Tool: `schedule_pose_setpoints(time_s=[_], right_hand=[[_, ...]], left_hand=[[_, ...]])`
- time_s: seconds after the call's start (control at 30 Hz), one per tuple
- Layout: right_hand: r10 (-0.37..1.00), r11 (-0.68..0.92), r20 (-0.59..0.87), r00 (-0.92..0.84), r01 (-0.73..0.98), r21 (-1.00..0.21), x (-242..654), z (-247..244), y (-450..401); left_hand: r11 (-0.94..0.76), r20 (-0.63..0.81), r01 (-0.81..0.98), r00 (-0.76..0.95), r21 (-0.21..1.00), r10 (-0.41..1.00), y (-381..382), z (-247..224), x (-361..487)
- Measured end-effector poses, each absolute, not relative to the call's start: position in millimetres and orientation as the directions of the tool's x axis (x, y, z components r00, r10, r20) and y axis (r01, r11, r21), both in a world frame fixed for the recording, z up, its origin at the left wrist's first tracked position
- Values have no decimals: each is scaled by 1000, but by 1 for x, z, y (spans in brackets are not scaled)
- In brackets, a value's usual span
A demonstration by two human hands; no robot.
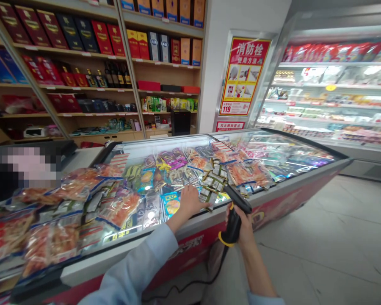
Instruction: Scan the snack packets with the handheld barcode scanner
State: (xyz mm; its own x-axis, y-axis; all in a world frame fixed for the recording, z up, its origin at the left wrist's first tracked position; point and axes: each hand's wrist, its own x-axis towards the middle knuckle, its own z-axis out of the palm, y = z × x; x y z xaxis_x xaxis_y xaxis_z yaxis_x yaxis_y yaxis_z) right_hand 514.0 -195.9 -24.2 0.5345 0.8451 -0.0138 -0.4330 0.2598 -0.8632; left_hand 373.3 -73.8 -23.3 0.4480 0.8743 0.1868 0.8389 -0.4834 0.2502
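- Room: a shop with pale floor tiles [314, 237], wooden shelves [92, 87] of gift boxes and bottles, a red-and-yellow fire hydrant poster [244, 76] showing 119, and a lit refrigerated display case [333, 101] at the right.
- Surface: a red-fronted chest freezer [282, 195] with a glass top, heaped with vacuum-packed snack packets [120, 209].
- Right hand [246, 231]: fingers clamped around the grip of a black handheld barcode scanner [236, 212].
- Scanner: held just outside the freezer rim, its long axis slanting up and forward, head tipped left toward the packets; its cord [190, 288] droops toward the floor.
- Left hand [189, 201]: palm down on the packets, fingers together, near the scanner head, beside small gold-and-white sachets [213, 182]; whether it grips one, I cannot tell.
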Motion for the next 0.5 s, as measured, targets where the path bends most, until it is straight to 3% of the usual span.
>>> schedule_pose_setpoints(time_s=[0.1, 0.2, 0.27, 0.37, 0.5], right_hand=[[820, 283, -8, 572, -418, -863, 522, -20, -197], [820, 305, 22, 571, -404, -862, 524, -17, -190], [831, 306, 32, 555, -408, -860, 520, -16, -183], [864, 257, 5, 504, -433, -864, 505, -14, -174], [923, 152, -36, 384, -447, -882, 476, -9, -169]], left_hand=[[-506, 19, 811, 524, 293, 851, -60, -11, 373], [-477, -45, 749, 556, 460, 830, -36, -1, 357], [-433, 9, 662, 542, 612, 841, -19, 1, 340], [-396, 207, 448, 413, 801, 887, 4, -4, 313], [-448, 392, 320, 226, 835, 892, 21, -13, 293]])
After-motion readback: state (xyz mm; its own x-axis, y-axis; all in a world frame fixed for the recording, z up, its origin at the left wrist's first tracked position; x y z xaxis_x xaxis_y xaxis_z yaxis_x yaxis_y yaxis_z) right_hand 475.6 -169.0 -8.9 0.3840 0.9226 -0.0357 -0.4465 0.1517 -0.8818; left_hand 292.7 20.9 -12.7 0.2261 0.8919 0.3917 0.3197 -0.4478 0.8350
